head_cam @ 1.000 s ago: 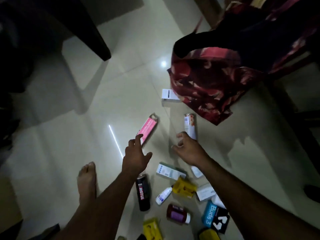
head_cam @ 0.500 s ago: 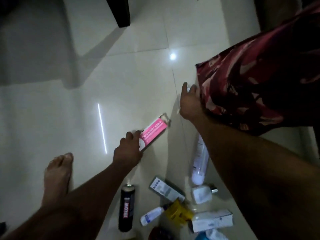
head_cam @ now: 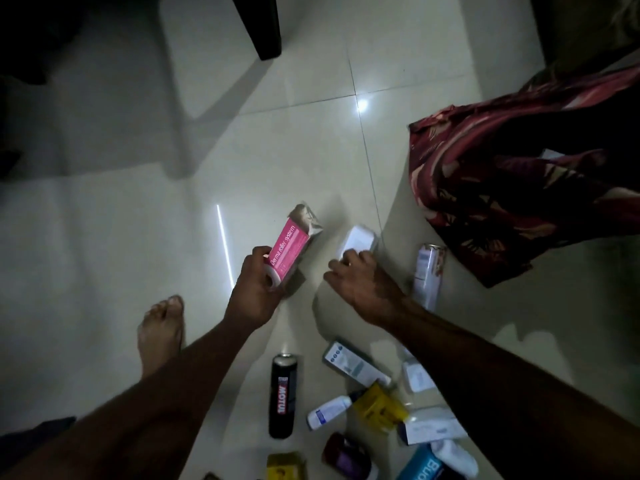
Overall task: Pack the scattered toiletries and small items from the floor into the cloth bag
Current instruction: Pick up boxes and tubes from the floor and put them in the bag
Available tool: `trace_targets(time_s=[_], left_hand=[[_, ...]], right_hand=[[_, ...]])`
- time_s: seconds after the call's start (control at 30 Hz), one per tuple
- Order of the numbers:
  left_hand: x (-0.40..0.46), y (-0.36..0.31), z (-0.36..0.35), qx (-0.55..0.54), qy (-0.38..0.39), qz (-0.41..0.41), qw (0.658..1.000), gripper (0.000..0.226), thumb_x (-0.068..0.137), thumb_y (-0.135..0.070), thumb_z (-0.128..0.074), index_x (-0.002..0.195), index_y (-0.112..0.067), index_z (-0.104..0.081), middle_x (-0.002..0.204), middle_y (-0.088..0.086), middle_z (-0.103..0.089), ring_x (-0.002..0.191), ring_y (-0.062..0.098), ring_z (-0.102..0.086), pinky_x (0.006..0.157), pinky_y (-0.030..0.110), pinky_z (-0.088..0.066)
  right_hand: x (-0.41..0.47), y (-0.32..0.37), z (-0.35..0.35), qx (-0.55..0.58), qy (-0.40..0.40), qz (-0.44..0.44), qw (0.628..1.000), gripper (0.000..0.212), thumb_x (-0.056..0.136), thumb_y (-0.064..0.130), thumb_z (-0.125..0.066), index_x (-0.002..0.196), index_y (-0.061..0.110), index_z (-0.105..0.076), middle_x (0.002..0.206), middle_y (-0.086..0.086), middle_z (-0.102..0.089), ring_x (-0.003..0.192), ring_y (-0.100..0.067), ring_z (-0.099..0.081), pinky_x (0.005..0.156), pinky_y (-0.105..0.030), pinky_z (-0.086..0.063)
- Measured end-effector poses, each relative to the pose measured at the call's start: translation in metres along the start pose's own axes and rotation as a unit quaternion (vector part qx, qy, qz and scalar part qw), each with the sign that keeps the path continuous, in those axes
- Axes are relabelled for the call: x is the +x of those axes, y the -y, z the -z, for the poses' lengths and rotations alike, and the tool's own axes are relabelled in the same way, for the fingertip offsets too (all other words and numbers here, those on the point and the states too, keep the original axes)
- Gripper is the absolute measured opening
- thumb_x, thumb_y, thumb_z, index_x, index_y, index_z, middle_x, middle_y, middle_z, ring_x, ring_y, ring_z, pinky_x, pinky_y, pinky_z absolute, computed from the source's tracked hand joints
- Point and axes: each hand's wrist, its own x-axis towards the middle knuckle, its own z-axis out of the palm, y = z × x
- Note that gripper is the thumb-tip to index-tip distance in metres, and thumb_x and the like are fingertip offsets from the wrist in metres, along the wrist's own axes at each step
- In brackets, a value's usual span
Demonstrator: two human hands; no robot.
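Note:
My left hand (head_cam: 256,292) grips the lower end of a pink dermaroller box (head_cam: 294,242), lifted and tilted above the floor. My right hand (head_cam: 363,278) holds a small white box (head_cam: 356,240) by its near edge. The dark red patterned cloth bag (head_cam: 502,188) lies on the floor at the right, its opening facing left. Near its lower corner a white tube (head_cam: 427,271) rests on the tiles. Scattered below are a black Motul can (head_cam: 283,393), a small white bottle (head_cam: 329,412), a yellow box (head_cam: 379,407), and several white cartons (head_cam: 353,363).
A bare foot (head_cam: 161,330) stands on the pale tiled floor at the left. A dark furniture leg (head_cam: 263,26) comes down at the top centre. A blue Buds box (head_cam: 420,465), a dark jar (head_cam: 346,457) and a white sock (head_cam: 457,457) lie near the bottom edge.
My left hand has picked the pink box up off the floor. My right hand has drawn back from the bag's edge with the small white box in it.

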Motion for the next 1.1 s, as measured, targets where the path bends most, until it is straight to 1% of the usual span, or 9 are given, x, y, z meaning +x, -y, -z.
trace_targets(time_s=[0.07,0.13,0.23,0.47,0.57,0.63,0.7,0.9,1.1], left_hand=[[-0.006,-0.009,0.009,-0.043,0.018,0.027,0.999,0.064,0.083,-0.034,-0.084,0.131,-0.024,-0.044,0.120,-0.002,-0.059,0.098,0.005,-0.066,0.075,0.024,-0.055],[-0.018,-0.026,0.015,-0.089,0.060,0.057,0.993,0.066,0.083,-0.012,-0.083,0.133,-0.019,-0.041,0.120,-0.002,-0.059,0.092,0.001,-0.067,0.070,0.017,-0.055],[-0.040,-0.047,0.020,-0.161,0.104,0.112,0.975,0.071,0.076,-0.003,-0.079,0.130,-0.026,-0.039,0.119,0.002,-0.062,0.099,0.016,-0.068,0.074,0.025,-0.057],[-0.112,-0.129,0.026,-0.248,0.159,0.112,0.949,0.078,0.064,-0.012,-0.071,0.134,-0.032,-0.041,0.126,0.008,-0.068,0.113,0.025,-0.068,0.079,0.031,-0.059],[-0.152,-0.168,0.027,-0.251,0.229,0.114,0.934,0.089,0.066,-0.014,-0.069,0.147,-0.026,-0.034,0.130,0.004,-0.070,0.119,0.024,-0.067,0.084,0.032,-0.057],[-0.174,-0.198,0.025,-0.260,0.252,0.117,0.925,0.087,0.072,-0.005,-0.061,0.152,-0.023,-0.033,0.133,0.005,-0.069,0.122,0.027,-0.066,0.086,0.034,-0.057],[-0.189,-0.227,0.020,-0.274,0.270,0.114,0.916,0.084,0.072,0.000,-0.056,0.151,-0.020,-0.037,0.132,0.008,-0.069,0.121,0.029,-0.066,0.088,0.037,-0.057],[-0.210,-0.303,0.006,-0.302,0.313,0.075,0.897,0.084,0.068,0.007,-0.048,0.148,-0.018,-0.042,0.130,0.009,-0.069,0.115,0.026,-0.068,0.088,0.035,-0.057],[-0.208,-0.341,0.007,-0.220,0.354,-0.001,0.909,0.092,0.075,0.002,-0.062,0.155,-0.029,-0.033,0.139,0.003,-0.065,0.123,0.023,-0.064,0.089,0.031,-0.055]], right_hand=[[-0.014,0.019,0.006,0.034,0.002,-0.001,0.999,0.033,0.078,0.007,-0.052,0.107,0.020,-0.059,0.107,-0.002,-0.060,0.090,-0.030,-0.056,0.069,-0.040,-0.042],[-0.030,0.034,0.014,0.110,-0.006,-0.035,0.993,0.065,0.065,0.003,-0.072,0.124,0.020,-0.055,0.123,0.000,-0.059,0.092,-0.029,-0.058,0.065,-0.039,-0.048],[-0.058,0.052,0.037,0.256,-0.043,-0.104,0.960,0.072,0.074,-0.002,-0.067,0.138,0.022,-0.043,0.144,0.001,-0.046,0.105,-0.028,-0.059,0.075,-0.041,-0.056],[-0.123,0.078,0.128,0.530,-0.239,-0.416,0.699,0.071,0.072,-0.003,-0.064,0.135,0.026,-0.046,0.131,0.011,-0.043,0.117,-0.010,-0.053,0.095,-0.023,-0.046],[-0.159,0.091,0.169,0.589,-0.287,-0.481,0.583,0.074,0.068,-0.008,-0.070,0.127,0.030,-0.049,0.130,0.008,-0.041,0.108,0.010,-0.053,0.088,-0.018,-0.051],[-0.181,0.095,0.188,0.649,-0.311,-0.491,0.491,0.071,0.063,-0.005,-0.073,0.120,0.030,-0.050,0.130,0.001,-0.051,0.106,0.007,-0.059,0.080,-0.017,-0.054],[-0.201,0.098,0.205,0.696,-0.323,-0.487,0.417,0.070,0.058,0.003,-0.070,0.118,0.033,-0.049,0.125,-0.002,-0.062,0.103,-0.009,-0.066,0.078,-0.032,-0.059],[-0.247,0.087,0.244,0.732,-0.329,-0.425,0.419,0.066,0.063,-0.001,-0.075,0.116,0.027,-0.047,0.113,-0.001,-0.068,0.096,-0.007,-0.070,0.074,-0.024,-0.056],[-0.288,0.048,0.257,0.857,-0.260,-0.353,0.270,0.035,0.078,0.017,-0.078,0.104,0.012,-0.056,0.111,-0.012,-0.072,0.095,-0.025,-0.070,0.092,-0.052,-0.057]])
